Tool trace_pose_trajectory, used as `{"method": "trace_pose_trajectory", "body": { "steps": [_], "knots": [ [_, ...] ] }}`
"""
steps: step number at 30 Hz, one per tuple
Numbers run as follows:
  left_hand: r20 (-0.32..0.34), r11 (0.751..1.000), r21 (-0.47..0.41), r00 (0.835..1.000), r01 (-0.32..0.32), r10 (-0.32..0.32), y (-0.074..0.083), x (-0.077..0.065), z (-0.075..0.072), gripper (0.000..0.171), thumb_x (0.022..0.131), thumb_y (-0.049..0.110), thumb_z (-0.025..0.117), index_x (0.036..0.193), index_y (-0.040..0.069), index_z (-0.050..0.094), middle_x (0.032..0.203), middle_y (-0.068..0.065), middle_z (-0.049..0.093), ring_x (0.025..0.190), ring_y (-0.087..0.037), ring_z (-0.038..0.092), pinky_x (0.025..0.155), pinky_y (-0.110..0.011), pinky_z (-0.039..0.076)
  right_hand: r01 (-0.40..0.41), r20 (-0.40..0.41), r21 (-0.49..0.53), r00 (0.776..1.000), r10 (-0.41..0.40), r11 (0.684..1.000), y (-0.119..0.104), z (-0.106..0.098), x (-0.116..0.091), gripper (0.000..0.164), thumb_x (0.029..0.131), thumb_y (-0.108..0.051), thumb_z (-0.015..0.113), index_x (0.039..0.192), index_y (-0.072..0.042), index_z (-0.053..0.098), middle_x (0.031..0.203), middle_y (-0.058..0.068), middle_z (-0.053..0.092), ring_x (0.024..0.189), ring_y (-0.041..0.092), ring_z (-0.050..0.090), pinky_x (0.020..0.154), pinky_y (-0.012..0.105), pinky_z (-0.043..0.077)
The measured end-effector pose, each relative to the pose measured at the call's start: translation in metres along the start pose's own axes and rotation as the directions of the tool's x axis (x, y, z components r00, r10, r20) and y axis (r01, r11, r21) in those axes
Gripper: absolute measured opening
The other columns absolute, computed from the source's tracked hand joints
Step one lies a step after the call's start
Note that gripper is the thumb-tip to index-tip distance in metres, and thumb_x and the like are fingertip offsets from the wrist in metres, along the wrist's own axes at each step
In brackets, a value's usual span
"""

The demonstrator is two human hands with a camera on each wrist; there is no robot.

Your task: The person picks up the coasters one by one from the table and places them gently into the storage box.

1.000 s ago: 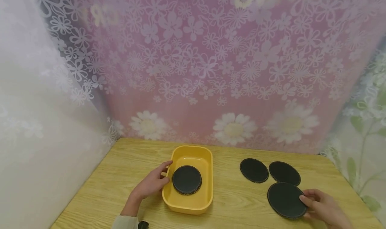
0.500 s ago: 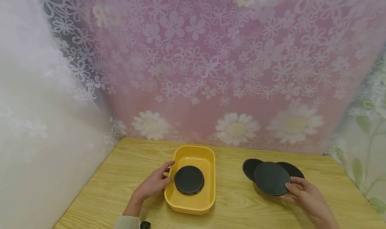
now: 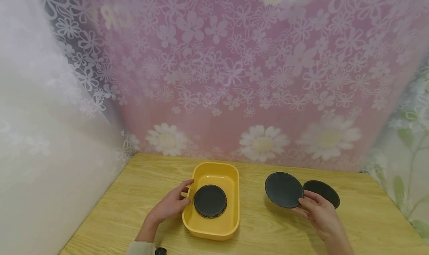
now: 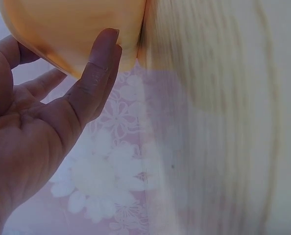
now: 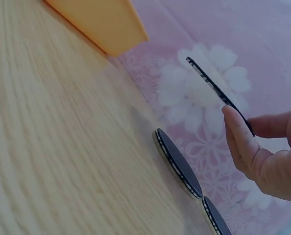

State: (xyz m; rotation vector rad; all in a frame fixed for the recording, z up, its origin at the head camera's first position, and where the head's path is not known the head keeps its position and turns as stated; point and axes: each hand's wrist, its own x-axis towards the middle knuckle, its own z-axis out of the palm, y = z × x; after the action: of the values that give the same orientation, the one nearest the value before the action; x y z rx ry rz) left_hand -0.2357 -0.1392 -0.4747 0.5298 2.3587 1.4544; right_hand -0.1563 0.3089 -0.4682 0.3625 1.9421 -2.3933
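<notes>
My right hand [image 3: 320, 212] pinches a black round coaster [image 3: 284, 190] by its near right edge. In the right wrist view the held coaster [image 5: 209, 81] is tilted and raised above the table. Two more coasters lie there, a nearer-to-middle coaster [image 5: 177, 164] and an edge coaster [image 5: 216, 215]; in the head view one shows behind my fingers as the right coaster [image 3: 323, 193], the other is hidden. A stack of coasters [image 3: 210, 201] sits inside a yellow plastic bin [image 3: 214, 230]. My left hand [image 3: 169, 202] touches the bin's left side with spread fingers.
A wood-grain table [image 3: 261, 229] carries everything. Behind it hangs a pink flower-printed cloth [image 3: 214, 98], with pale cloth [image 3: 57, 154] along the left side. A small black object [image 3: 161, 251] shows beside the left sleeve [image 3: 140, 248].
My right hand has lifted its coaster and carried it left and back, over the other coasters on the table. The left hand stays at the bin, and the stack has not changed.
</notes>
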Motion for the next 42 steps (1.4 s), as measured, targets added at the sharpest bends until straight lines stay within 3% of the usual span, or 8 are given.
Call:
{"method": "trace_pose_trajectory", "body": {
  "steps": [3, 6, 8, 11, 17, 21, 28, 42],
  "knots": [
    [0.007, 1.0, 0.009, 1.0, 0.002, -0.002, -0.001, 0.0, -0.001, 0.064, 0.096, 0.01, 0.053, 0.155, 0.009, 0.031, 0.137, -0.024, 0.045, 0.113, -0.035, 0.058, 0.083, -0.043, 0.052, 0.002, -0.011, 0.04, 1.0, -0.001, 0.999, 0.001, 0.005, -0.001, 0.039, 0.099, 0.0, 0.055, 0.135, -0.004, 0.04, 0.095, -0.007, 0.067, 0.088, 0.008, 0.069, 0.084, 0.031, 0.056],
    [0.009, 1.0, 0.008, 1.0, 0.0, 0.0, -0.001, 0.001, -0.001, 0.064, 0.095, 0.01, 0.053, 0.155, 0.009, 0.031, 0.137, -0.024, 0.045, 0.113, -0.034, 0.058, 0.083, -0.043, 0.053, 0.022, -0.016, 0.092, 1.0, -0.021, 0.996, 0.002, 0.01, -0.001, 0.024, 0.098, -0.001, 0.058, 0.115, -0.018, 0.058, 0.095, -0.007, 0.069, 0.088, 0.009, 0.07, 0.082, 0.03, 0.057],
    [0.004, 1.0, 0.009, 1.0, -0.001, 0.001, -0.001, 0.002, -0.001, 0.064, 0.095, 0.01, 0.053, 0.155, 0.009, 0.031, 0.137, -0.024, 0.045, 0.113, -0.034, 0.058, 0.083, -0.043, 0.052, 0.036, -0.017, 0.12, 0.999, -0.034, 0.992, 0.001, 0.014, -0.001, 0.026, 0.097, -0.002, 0.059, 0.105, -0.027, 0.064, 0.095, -0.006, 0.069, 0.087, 0.01, 0.07, 0.08, 0.029, 0.057],
    [-0.005, 1.0, 0.018, 1.0, -0.01, 0.01, -0.001, 0.003, -0.001, 0.064, 0.095, 0.01, 0.052, 0.155, 0.01, 0.032, 0.139, -0.023, 0.045, 0.114, -0.034, 0.057, 0.083, -0.042, 0.052, 0.052, -0.02, 0.136, 0.999, -0.05, 0.989, 0.001, 0.021, -0.002, 0.03, 0.097, -0.002, 0.06, 0.1, -0.03, 0.068, 0.094, -0.005, 0.069, 0.086, 0.01, 0.07, 0.078, 0.028, 0.057],
    [-0.013, 1.0, 0.014, 1.0, -0.02, 0.02, 0.002, 0.003, -0.003, 0.064, 0.095, 0.009, 0.053, 0.155, 0.011, 0.032, 0.14, -0.023, 0.045, 0.116, -0.036, 0.056, 0.083, -0.044, 0.052, 0.098, 0.004, 0.119, 0.995, -0.099, 0.988, 0.005, 0.038, -0.001, 0.029, 0.096, 0.001, 0.06, 0.106, -0.024, 0.068, 0.095, -0.002, 0.07, 0.085, 0.012, 0.071, 0.076, 0.029, 0.058],
    [-0.005, 1.0, 0.006, 1.0, -0.028, 0.028, 0.002, 0.002, -0.003, 0.064, 0.095, 0.008, 0.053, 0.155, 0.009, 0.032, 0.141, -0.024, 0.045, 0.117, -0.037, 0.056, 0.084, -0.045, 0.052, 0.101, 0.017, 0.075, 0.995, -0.102, 0.992, 0.009, 0.049, -0.001, 0.029, 0.097, 0.002, 0.058, 0.118, -0.016, 0.061, 0.096, -0.002, 0.068, 0.085, 0.012, 0.069, 0.077, 0.029, 0.058],
    [-0.012, 1.0, 0.014, 1.0, -0.025, 0.025, 0.0, 0.002, -0.002, 0.064, 0.095, 0.008, 0.054, 0.155, 0.011, 0.032, 0.139, -0.023, 0.045, 0.118, -0.036, 0.055, 0.085, -0.045, 0.052, 0.036, 0.006, -0.001, 0.999, -0.036, 0.999, 0.012, 0.062, 0.001, 0.056, 0.098, 0.004, 0.054, 0.15, 0.003, 0.03, 0.1, -0.002, 0.064, 0.089, 0.011, 0.068, 0.078, 0.029, 0.057],
    [-0.008, 0.999, -0.009, 0.999, -0.037, 0.037, -0.005, 0.002, -0.002, 0.065, 0.096, 0.008, 0.055, 0.155, 0.009, 0.028, 0.136, -0.024, 0.046, 0.108, -0.033, 0.059, 0.076, -0.041, 0.052, 0.058, 0.042, -0.002, 0.997, -0.058, 0.998, 0.017, 0.086, -0.002, 0.054, 0.096, 0.007, 0.056, 0.147, 0.005, 0.037, 0.094, 0.0, 0.057, 0.078, 0.011, 0.065, 0.073, 0.032, 0.059]
  ]
}}
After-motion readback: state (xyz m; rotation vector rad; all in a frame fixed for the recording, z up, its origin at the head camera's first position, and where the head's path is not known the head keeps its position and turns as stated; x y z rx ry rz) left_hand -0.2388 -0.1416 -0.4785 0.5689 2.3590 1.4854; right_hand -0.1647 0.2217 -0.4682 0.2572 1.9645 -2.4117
